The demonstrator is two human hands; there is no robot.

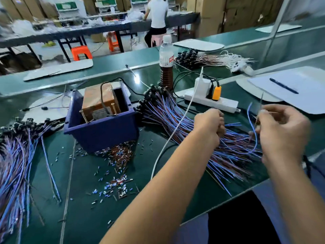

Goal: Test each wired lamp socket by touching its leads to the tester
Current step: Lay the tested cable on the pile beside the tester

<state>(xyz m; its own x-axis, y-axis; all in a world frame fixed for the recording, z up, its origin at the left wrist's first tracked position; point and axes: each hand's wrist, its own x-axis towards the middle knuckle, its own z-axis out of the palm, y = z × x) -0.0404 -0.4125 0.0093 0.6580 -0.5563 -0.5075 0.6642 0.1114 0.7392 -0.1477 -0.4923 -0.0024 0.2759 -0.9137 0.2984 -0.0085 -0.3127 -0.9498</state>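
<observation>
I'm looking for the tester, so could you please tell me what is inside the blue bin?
Inside the blue bin sits a brown box with a black cable looped over it and two long screws standing up. The bin's walls hide its lower part.

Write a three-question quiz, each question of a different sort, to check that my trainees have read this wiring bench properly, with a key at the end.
1. True or false: the left hand rests on the middle pile of wired sockets.
2. What stands plugged into the white power strip?
A. an orange plug
B. a red lamp
C. a green plug
3. Fill in: the brown tester sits inside a blue ____.

Key
1. True; its fingers curl into the wires.
2. A.
3. Bin. Meanwhile the right hand pinches a blue lead lifted off the pile.
</observation>
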